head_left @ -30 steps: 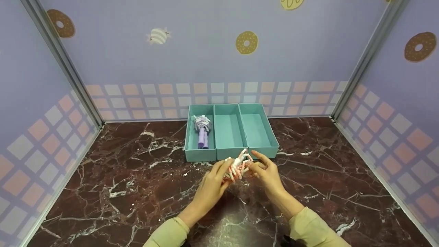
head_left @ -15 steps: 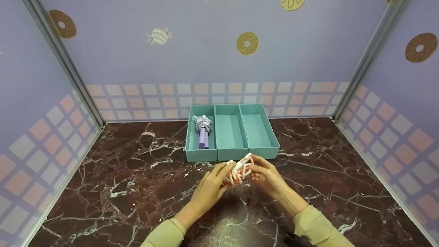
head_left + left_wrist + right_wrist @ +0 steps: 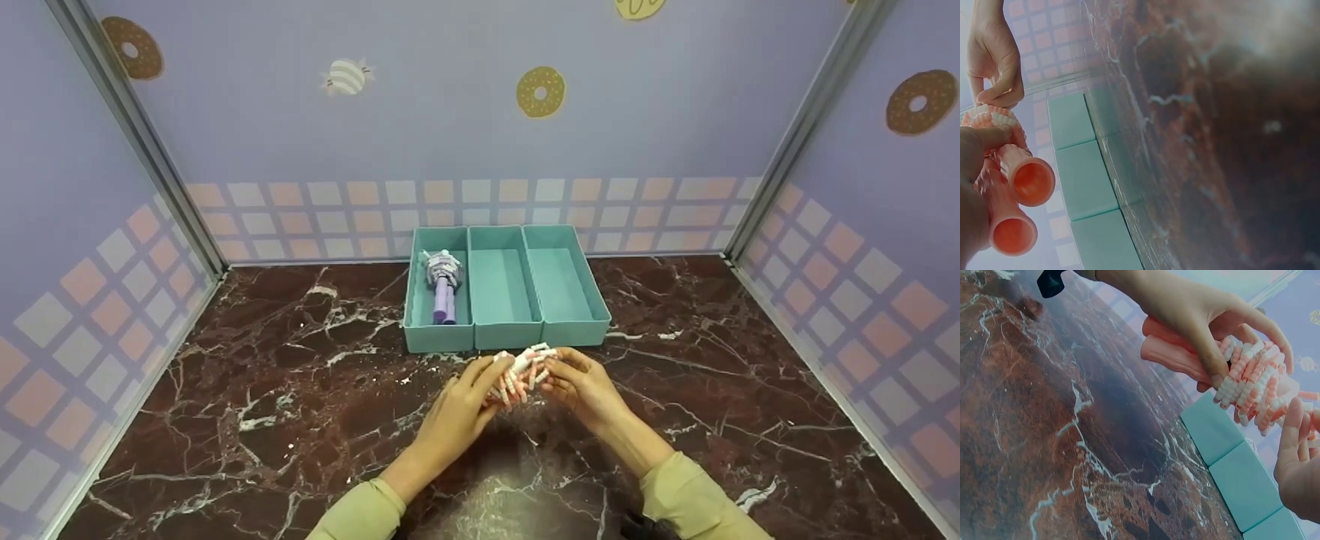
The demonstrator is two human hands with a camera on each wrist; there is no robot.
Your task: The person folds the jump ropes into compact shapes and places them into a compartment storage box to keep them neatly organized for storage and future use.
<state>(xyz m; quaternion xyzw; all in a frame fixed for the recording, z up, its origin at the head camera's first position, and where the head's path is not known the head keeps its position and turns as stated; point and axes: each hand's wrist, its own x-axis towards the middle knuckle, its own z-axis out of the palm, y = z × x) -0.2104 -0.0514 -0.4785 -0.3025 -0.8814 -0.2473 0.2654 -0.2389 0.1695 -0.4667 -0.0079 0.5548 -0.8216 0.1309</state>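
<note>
A pink-and-white beaded jump rope (image 3: 517,381), wound into a bundle, is held over the table in front of the box. My left hand (image 3: 451,411) grips the bundle; in the left wrist view its two pink handles (image 3: 999,194) point out below that hand, their hollow ends showing. At the bundle's far end, the fingertips of my right hand (image 3: 586,391) pinch a beaded end of the rope. The right wrist view shows the beaded loops (image 3: 1252,385) packed side by side between both hands.
Behind the hands stands a teal box (image 3: 510,334) with three compartments. Its left compartment holds a purple-and-white beaded jump rope (image 3: 444,279) with purple handles. The dark marbled table (image 3: 262,405) is bounded by lilac walls (image 3: 450,142) at the back and sides.
The white beaded end sticking up from the bundle has swung down to the right. My right index finger, stretched out earlier, has bent in to the rope. My left hand keeps its grip.
</note>
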